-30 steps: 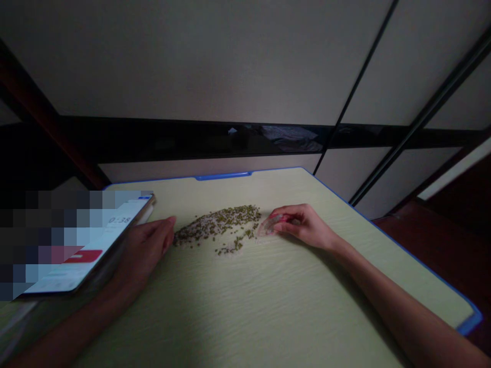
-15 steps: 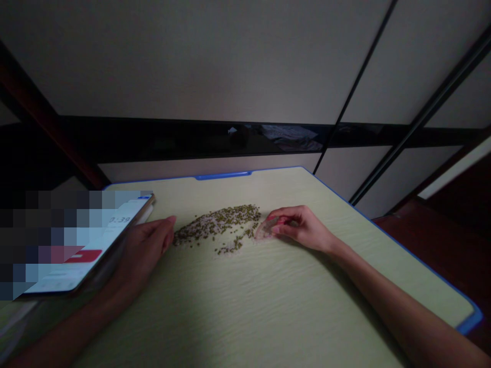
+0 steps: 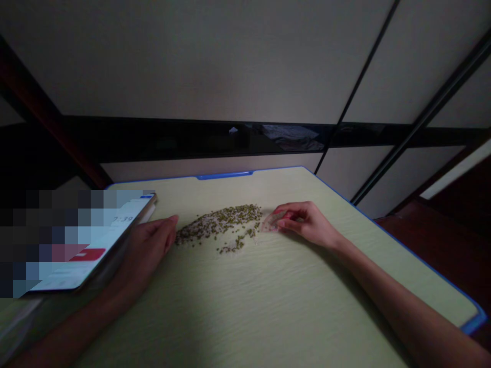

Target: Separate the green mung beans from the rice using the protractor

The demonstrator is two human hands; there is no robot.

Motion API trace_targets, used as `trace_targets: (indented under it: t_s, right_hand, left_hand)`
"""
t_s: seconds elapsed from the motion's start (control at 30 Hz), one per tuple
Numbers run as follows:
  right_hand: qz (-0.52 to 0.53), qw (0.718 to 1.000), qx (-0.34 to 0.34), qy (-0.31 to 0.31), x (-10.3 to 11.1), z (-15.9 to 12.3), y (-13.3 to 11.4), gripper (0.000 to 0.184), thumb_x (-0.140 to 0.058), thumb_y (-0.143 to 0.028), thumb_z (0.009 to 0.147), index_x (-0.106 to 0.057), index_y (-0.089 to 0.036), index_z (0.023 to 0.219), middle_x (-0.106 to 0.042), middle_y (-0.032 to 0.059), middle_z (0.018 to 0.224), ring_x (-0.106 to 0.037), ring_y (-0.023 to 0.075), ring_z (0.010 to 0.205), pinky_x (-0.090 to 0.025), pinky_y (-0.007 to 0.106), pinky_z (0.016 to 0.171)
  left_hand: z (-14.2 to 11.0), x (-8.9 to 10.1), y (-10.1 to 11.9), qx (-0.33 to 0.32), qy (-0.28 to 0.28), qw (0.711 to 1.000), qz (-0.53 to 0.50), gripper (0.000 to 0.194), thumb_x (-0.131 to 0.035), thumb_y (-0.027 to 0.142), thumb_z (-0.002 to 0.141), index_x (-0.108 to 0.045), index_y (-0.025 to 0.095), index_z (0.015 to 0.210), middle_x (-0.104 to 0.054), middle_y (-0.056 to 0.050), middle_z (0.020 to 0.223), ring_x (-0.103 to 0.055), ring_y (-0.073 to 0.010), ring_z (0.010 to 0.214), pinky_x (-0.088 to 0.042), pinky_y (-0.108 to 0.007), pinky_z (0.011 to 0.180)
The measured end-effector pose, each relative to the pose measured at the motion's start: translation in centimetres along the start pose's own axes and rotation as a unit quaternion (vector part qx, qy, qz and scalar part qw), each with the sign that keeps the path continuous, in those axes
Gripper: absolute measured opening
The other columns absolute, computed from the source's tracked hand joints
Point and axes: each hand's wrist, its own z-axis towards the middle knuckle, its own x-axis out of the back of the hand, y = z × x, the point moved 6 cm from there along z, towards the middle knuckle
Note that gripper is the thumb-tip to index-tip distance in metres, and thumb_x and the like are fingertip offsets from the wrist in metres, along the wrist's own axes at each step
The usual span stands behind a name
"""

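Note:
A long heap of green beans mixed with pale grains (image 3: 218,222) lies across the middle of the table, and a smaller scatter of both (image 3: 233,245) is just in front of it. My right hand (image 3: 307,225), at the heap's right end, pinches a clear plastic piece with a curved edge and reddish tint (image 3: 269,221). This piece stands tilted near the tabletop, a little apart from the main heap. By the heap's left tip, my left hand (image 3: 151,243) rests with its fingers curled together. The inside of that hand is hidden.
The pale table (image 3: 230,306) has a blue rim and a blue handle (image 3: 225,175) at the far edge. A lit tablet or phone (image 3: 92,255), partly pixelated, leans beside my left wrist. Cabinet panels (image 3: 215,61) with a dark glossy band stand behind the table.
My right hand has drawn the clear plastic piece slightly right, away from the heap's edge. The left hand stays in place, and the view has shifted a little.

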Motion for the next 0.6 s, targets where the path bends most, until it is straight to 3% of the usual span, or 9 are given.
trace_targets:
  t_s: [0.3, 0.6]
  right_hand:
    - [-0.011, 1.0, 0.002, 0.022, -0.03, 0.08, 0.01, 0.029, -0.058, -0.023, 0.07, -0.063, -0.008, 0.094, -0.064, 0.0042, 0.062, -0.055, 0.0123, 0.054, -0.043, 0.025, 0.053]
    - [0.004, 1.0, 0.015, -0.006, -0.59, -0.06, -0.18, 0.026, -0.06, -0.022, 0.069, -0.064, -0.009, 0.091, -0.065, 0.0045, 0.063, -0.054, 0.0117, 0.053, -0.042, 0.023, 0.05]
  left_hand:
    - [0.04, 0.15, -0.23, -0.004, 0.006, 1.0, 0.001, 0.043, -0.04, 0.044, 0.073, -0.034, 0.021, 0.037, -0.032, 0.007, 0.034, -0.032, -0.0101, 0.038, -0.026, -0.025, 0.047]
    - [-0.28, 0.11, 0.38, 0.006, -0.005, 1.0, 0.011, 0.041, -0.04, 0.042, 0.073, -0.033, 0.021, 0.038, -0.033, 0.007, 0.034, -0.033, -0.0106, 0.039, -0.027, -0.026, 0.048]
